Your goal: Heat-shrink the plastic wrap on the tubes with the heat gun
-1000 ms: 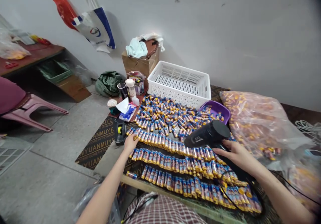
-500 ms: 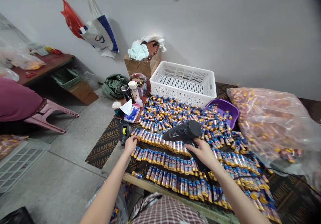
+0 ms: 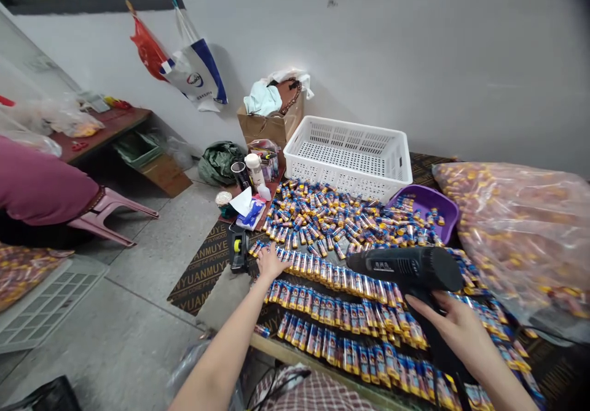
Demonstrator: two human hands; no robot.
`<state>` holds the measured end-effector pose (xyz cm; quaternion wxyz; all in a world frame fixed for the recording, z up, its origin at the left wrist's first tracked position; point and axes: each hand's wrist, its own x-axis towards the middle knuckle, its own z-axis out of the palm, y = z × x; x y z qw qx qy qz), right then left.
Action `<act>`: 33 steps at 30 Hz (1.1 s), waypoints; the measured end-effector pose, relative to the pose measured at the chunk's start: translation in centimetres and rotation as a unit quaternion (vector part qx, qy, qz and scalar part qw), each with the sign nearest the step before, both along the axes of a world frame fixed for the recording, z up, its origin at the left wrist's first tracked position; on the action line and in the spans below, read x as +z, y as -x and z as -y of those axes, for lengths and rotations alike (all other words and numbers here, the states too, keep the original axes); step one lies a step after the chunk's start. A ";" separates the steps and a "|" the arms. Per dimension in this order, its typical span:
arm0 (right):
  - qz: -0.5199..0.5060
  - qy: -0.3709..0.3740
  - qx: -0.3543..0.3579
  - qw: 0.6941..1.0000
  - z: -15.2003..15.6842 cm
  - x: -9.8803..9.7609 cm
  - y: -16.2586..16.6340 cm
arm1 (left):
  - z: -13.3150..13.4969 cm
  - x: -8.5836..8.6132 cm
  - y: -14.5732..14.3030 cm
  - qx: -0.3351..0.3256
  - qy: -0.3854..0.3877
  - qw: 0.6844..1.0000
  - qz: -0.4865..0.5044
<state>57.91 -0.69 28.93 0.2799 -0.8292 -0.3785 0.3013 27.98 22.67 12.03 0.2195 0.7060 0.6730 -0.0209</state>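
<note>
My right hand [image 3: 468, 331] is closed around the handle of a black hair dryer [image 3: 401, 266]. Its nozzle points left, over the rows of small tubes. At the left end of the top row of small blue-and-yellow tubes [image 3: 322, 270], my left hand [image 3: 271, 263] lies with its fingers apart, touching the tubes. More of these tubes stand side by side in rows nearer me [image 3: 332, 309]. Behind them spreads a loose pile of the same tubes [image 3: 318, 205]. A black tape dispenser [image 3: 238, 251] sits just left of my left hand.
A white plastic crate [image 3: 345, 180] stands against the wall, beside a purple basin [image 3: 449, 214] holding some tubes. A large clear bag [image 3: 530, 227] bulges at the right. Cups and tissues [image 3: 251, 208] stand at the table's left. A person [image 3: 41, 183] sits on a pink stool [image 3: 108, 211].
The hair dryer has moved right and closer to me in my right hand. My left hand has shifted a little right, its fingers now more spread. The view has turned slightly left.
</note>
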 end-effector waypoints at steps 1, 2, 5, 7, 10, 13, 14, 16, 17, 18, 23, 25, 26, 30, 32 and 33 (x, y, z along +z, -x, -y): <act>-0.005 -0.001 -0.005 1.000 0.2 -0.1 -0.1 | 0.0 0.2 -0.4 0.002 -0.009 1.000 -0.018; -0.009 -0.003 -0.008 1.000 0.4 -0.3 0.0 | -0.2 0.4 -0.6 0.000 -0.017 0.999 -0.030; -0.020 -0.008 -0.003 1.000 0.2 -0.5 0.5 | -0.9 0.9 -1.0 -0.012 -0.003 0.999 -0.044; -0.029 -0.012 0.007 0.999 -0.3 -0.6 1.0 | -1.4 1.1 -1.2 -0.017 0.029 0.998 -0.044; -0.045 -0.024 0.016 0.999 -1.1 -0.7 1.6 | -1.8 1.1 -1.6 -0.026 0.046 0.997 -0.047; -0.058 -0.030 0.025 0.998 -1.8 -0.9 1.9 | -2.0 0.9 -1.9 -0.025 0.066 0.997 -0.035; -0.061 -0.032 0.027 0.997 -2.0 -1.0 1.9 | -2.0 0.8 -1.9 -0.024 0.074 0.997 -0.028; -0.061 -0.034 0.030 0.997 -2.3 -1.2 2.0 | -2.0 0.5 -1.9 -0.026 0.081 0.996 -0.019; -0.059 -0.033 0.032 0.997 -2.4 -1.2 2.0 | -2.1 0.4 -1.8 -0.026 0.080 0.996 -0.017; -0.055 -0.029 0.036 0.997 -2.6 -1.2 2.0 | -2.1 0.2 -1.7 -0.026 0.078 0.997 -0.015; -0.040 -0.008 0.047 0.998 -3.1 -1.2 2.2 | -2.3 -0.4 -1.6 -0.036 0.087 0.996 -0.011; -0.049 -0.015 0.046 0.998 -3.2 -1.4 2.3 | -2.2 -0.6 -1.8 -0.038 0.093 0.995 -0.018; -0.055 -0.022 0.045 0.997 -3.3 -1.5 2.4 | -2.1 -0.7 -1.9 -0.038 0.090 0.995 -0.021; -0.067 -0.029 0.040 0.997 -3.4 -1.8 2.6 | -1.7 -1.1 -1.7 -0.042 0.052 0.998 0.002; -0.069 -0.023 0.038 0.997 -3.4 -1.7 2.6 | -1.9 -1.1 -1.4 -0.029 0.041 0.997 0.051; -0.070 -0.026 0.035 0.997 -3.4 -1.7 2.6 | -2.2 -1.1 -1.3 -0.007 0.045 0.995 0.092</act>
